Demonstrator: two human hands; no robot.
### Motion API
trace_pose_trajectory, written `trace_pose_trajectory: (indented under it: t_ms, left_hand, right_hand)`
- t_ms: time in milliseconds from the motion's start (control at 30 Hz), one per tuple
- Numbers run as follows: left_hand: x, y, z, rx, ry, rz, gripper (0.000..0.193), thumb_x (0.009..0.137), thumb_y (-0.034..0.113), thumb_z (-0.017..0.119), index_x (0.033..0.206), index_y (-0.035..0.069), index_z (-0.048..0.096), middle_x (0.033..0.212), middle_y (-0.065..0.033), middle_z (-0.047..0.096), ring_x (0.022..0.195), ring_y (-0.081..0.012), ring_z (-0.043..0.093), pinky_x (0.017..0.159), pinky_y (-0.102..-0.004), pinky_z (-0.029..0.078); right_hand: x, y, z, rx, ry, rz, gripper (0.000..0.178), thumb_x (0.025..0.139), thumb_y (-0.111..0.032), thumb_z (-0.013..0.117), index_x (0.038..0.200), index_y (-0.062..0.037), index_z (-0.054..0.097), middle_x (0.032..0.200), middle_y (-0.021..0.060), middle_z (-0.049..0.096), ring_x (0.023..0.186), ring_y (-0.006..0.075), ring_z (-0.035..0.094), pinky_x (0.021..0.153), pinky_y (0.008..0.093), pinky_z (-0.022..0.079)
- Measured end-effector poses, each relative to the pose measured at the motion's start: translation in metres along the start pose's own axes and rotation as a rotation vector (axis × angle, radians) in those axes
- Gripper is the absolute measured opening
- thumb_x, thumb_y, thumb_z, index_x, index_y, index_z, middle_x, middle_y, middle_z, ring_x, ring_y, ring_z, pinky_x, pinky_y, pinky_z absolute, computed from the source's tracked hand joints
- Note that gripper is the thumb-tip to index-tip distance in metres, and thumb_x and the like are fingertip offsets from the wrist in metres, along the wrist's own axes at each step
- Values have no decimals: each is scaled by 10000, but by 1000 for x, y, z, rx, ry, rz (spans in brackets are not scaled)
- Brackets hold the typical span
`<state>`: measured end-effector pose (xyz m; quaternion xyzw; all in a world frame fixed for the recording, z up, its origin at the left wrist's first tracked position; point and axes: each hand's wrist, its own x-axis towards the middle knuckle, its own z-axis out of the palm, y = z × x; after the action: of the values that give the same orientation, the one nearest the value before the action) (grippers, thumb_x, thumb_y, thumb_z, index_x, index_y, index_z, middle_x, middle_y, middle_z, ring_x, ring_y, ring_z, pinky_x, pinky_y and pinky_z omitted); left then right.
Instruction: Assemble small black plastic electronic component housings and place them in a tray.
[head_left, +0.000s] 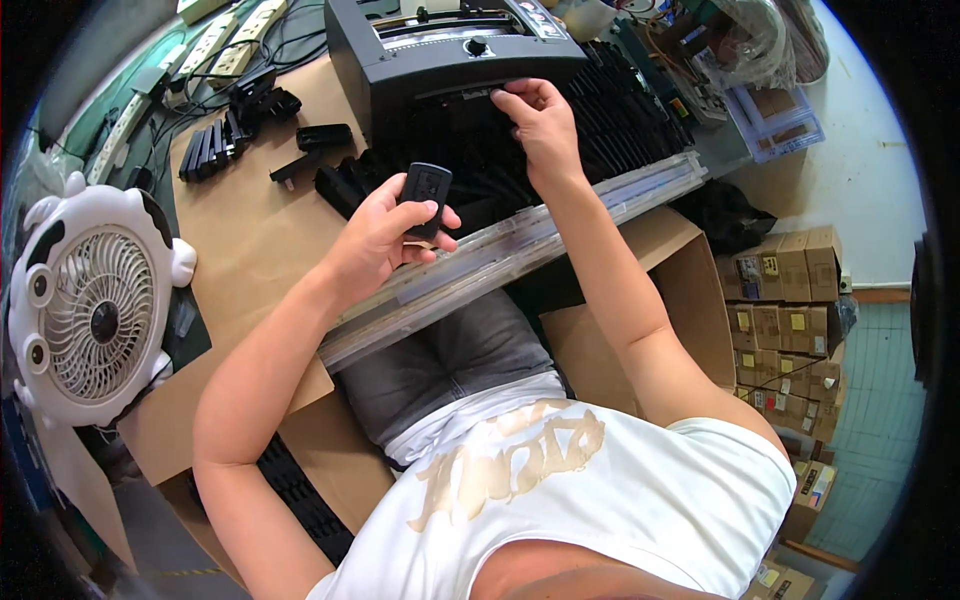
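My left hand (385, 232) is closed around a small black flat plastic case (428, 198) with rounded corners, its thumb across the near face. Farther up, my right hand (540, 125) reaches to the front edge of a dark grey desktop machine (400, 78) with a knob on top. Thumb and forefinger are pinched together by the slot under that edge; whatever lies between them is too small to name. Below the machine, many black plastic pieces (630, 120) lie in dense rows. A clear plastic-wrapped strip (520, 240) runs along the table's front edge.
A white animal-shaped fan (100, 300) stands at the left. Loose black parts (215, 145) lie on brown paper (250, 230), with power strips (210, 50) and cables behind. Open cardboard boxes (700, 290) flank my legs. Stacked small cartons (790, 320) and a blue plastic tray (775, 120) are at the right.
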<state>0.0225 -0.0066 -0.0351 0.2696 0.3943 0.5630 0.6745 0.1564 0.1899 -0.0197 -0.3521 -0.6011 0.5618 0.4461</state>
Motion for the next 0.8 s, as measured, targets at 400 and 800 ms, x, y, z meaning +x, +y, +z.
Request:
trace_pose_trajectory:
  t_ms: [400,800]
  left_hand:
    - [-3,0,1,-11,5,9,285,929,211,590,1151,91,457,1003,-73,636,837,-149,652,673,-251,521]
    - [-2,-2,0,-8,-11,10,283,929,218,596,1142,92,459,1005,-71,637,830,-144,654,673,-248,524]
  right_hand:
    - [-10,7,27,88,134,67,239,766,-62,764,946,22,631,832,20,620,751,112,546,699,254,450]
    - [-2,13,30,20,139,24,195,775,-64,757,921,7,648,854,47,658,756,115,572,716,254,451]
